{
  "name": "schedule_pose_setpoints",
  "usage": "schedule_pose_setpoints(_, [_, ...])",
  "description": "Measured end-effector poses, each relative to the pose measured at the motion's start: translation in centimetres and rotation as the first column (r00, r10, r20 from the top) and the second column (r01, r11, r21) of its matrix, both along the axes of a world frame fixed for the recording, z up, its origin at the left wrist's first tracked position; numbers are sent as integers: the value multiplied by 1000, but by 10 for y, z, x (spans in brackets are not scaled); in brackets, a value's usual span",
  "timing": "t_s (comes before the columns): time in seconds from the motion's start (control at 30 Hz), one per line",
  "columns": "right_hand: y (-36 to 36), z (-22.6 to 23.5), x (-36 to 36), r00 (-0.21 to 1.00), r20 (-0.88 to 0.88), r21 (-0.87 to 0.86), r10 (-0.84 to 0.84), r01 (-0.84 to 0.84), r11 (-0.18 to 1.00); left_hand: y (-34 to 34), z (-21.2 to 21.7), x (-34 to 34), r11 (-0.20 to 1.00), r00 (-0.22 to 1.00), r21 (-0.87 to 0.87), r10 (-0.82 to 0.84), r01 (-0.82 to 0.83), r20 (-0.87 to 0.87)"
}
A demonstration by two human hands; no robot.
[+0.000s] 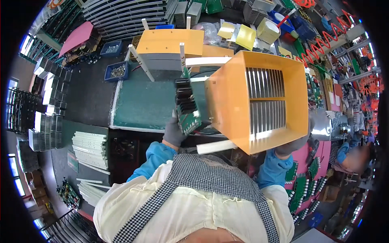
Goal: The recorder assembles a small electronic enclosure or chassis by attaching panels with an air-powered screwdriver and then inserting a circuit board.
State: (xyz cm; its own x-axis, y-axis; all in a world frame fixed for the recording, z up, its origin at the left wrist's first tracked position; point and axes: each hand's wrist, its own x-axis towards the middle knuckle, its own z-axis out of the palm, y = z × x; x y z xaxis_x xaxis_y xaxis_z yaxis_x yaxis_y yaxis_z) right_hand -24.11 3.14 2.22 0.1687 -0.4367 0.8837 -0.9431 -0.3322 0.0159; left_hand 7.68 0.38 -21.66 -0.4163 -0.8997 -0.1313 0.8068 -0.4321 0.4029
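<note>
While L hand [174,131] grips green circuit board [187,106], R hand [292,146] clasps orange bin [231,105].

Electronics workshop: circuit boards [302,190], heat sinks [48,125], parts bins [117,72].

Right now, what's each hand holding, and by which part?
Left hand: green circuit board with black heat sink, gripped at its lower end. Right hand: orange slotted bin, held under its near bottom corner.

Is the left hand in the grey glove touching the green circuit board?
Touching. The head view shows the gloved left hand wrapped around the lower end of the green circuit board, holding it up beside the orange box, with no gap between them.
</note>
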Motion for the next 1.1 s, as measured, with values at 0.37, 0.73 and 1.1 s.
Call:
schedule_pose_setpoints(0.37, [-20,11,4,996,-36,-37,78,-79,996,4,8,-32,999,980,-15,-50,48,-195])
schedule_pose_setpoints(0.73, [-10,-3,-2,999,24,-106,-28,30,994,2,14,-4,950,777,-247,300,-191,553])
schedule_pose_setpoints(1.1, [28,-33,-14,993,93,-85,-68,76,994,-21,22,-26,944,609,-319,-202,-89,-767])
